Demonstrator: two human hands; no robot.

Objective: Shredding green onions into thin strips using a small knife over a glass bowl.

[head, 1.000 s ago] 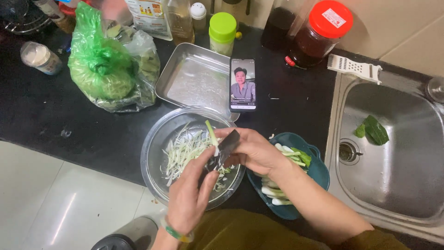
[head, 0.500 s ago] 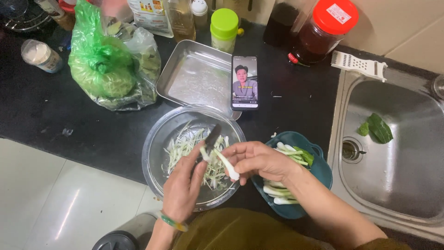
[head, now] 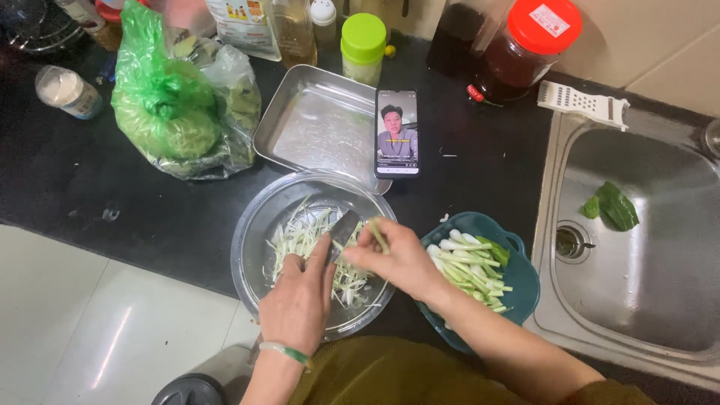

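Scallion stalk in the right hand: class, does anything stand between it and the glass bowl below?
Nothing visible does. The right hand holds the stalk directly over the glass bowl. The left hand holds a blade beside it, also above the shreds, not beneath the stalk.

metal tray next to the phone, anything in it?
No. The metal tray beside the phone shows only its bare shiny bottom, with no food or tool lying inside.

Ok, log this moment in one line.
left hand: holds knife | right hand: holds scallion strip | over glass bowl
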